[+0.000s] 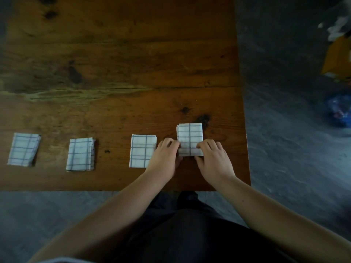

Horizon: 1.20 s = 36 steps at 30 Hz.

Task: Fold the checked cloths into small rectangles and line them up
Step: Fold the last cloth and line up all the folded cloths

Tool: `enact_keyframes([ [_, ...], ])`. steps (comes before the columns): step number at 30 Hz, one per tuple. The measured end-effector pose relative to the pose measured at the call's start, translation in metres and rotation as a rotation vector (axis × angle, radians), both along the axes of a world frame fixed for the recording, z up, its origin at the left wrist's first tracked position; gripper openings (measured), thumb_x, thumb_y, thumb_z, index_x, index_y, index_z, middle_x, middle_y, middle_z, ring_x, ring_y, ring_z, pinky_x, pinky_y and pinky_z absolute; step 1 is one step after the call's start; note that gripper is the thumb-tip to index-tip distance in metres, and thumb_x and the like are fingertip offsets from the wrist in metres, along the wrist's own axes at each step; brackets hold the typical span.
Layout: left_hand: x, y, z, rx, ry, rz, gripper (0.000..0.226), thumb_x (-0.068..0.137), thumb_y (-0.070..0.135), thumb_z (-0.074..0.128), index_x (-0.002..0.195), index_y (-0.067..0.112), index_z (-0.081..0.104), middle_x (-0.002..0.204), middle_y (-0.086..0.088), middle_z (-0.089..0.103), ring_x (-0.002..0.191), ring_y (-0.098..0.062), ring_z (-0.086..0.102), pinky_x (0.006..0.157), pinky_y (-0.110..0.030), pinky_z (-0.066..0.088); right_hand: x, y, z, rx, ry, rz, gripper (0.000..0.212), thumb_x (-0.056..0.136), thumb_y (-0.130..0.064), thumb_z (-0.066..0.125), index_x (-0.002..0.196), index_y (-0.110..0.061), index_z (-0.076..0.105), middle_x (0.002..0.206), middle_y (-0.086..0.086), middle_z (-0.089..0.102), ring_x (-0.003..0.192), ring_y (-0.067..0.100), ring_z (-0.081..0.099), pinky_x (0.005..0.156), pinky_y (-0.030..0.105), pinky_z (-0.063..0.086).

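Checked cloth (190,137) | left hand (164,156) pinches its left edge; right hand (214,158) pinches right edge

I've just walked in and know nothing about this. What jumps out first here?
Two bare hands, the left hand and right hand, pinch the near end of a checked cloth near the right edge of a dark wooden table. To its left, three folded cloths lie in a row: the nearest one, the middle one and the far-left one.
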<state>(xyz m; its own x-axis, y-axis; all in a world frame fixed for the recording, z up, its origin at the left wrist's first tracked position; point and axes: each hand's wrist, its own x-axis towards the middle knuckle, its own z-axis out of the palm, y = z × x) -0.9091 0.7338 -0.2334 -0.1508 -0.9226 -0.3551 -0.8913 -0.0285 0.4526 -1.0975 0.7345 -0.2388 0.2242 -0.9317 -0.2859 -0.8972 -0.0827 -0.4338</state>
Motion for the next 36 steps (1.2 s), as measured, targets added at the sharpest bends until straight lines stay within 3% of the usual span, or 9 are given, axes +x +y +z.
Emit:
enact_keyframes([
  [7, 0.066, 0.022, 0.016, -0.002, 0.007, 0.108, 0.044, 0.094, 0.017, 0.064, 0.136, 0.020, 0.051, 0.135, -0.001, 0.051, 0.125, -0.017, 0.049, 0.100, -0.035, 0.049, 0.062, 0.014, 0.016, 0.031, -0.050, 0.119, 0.032, 0.100, -0.034, 0.055, 0.131, -0.029, 0.051, 0.131, -0.009, 0.053, 0.122, 0.014, 0.045, 0.105, 0.034, 0.042],
  [14, 0.144, 0.033, 0.003, 0.112, -0.012, 0.106, 0.044, 0.093, 0.028, 0.069, 0.133, 0.029, 0.051, 0.135, 0.002, 0.046, 0.128, -0.018, 0.046, 0.100, -0.033, 0.044, 0.136, 0.025, 0.010, 0.088, 0.004, 0.165, 0.040, 0.099, -0.033, 0.056, 0.138, -0.030, 0.048, 0.136, -0.008, 0.052, 0.125, 0.015, 0.045, 0.106, 0.035, 0.043],
  [21, 0.160, 0.025, -0.002, 0.144, -0.020, -0.093, 0.053, 0.095, 0.020, 0.063, 0.143, 0.026, 0.043, 0.141, -0.001, 0.041, 0.130, -0.020, 0.043, 0.101, -0.037, 0.047, 0.162, 0.028, 0.003, 0.109, 0.103, 0.089, 0.039, 0.097, -0.028, 0.058, 0.135, -0.030, 0.048, 0.133, -0.004, 0.050, 0.121, 0.016, 0.045, 0.102, 0.034, 0.044],
  [29, 0.178, 0.000, -0.004, 0.078, -0.058, -0.089, 0.053, 0.095, 0.025, 0.064, 0.144, 0.026, 0.042, 0.141, -0.001, 0.043, 0.129, -0.021, 0.043, 0.102, -0.037, 0.044, 0.179, 0.004, 0.004, 0.078, 0.145, 0.079, 0.039, 0.098, -0.024, 0.058, 0.136, -0.027, 0.050, 0.135, -0.002, 0.051, 0.121, 0.017, 0.047, 0.100, 0.035, 0.046],
  [36, 0.182, -0.003, -0.004, 0.081, -0.063, -0.147, 0.061, 0.093, 0.010, 0.062, 0.148, 0.024, 0.039, 0.146, 0.000, 0.040, 0.132, -0.020, 0.040, 0.107, -0.038, 0.042, 0.181, 0.002, 0.002, 0.067, 0.157, 0.087, 0.035, 0.099, -0.025, 0.056, 0.134, -0.027, 0.051, 0.132, -0.003, 0.051, 0.118, 0.016, 0.048, 0.098, 0.034, 0.047],
])
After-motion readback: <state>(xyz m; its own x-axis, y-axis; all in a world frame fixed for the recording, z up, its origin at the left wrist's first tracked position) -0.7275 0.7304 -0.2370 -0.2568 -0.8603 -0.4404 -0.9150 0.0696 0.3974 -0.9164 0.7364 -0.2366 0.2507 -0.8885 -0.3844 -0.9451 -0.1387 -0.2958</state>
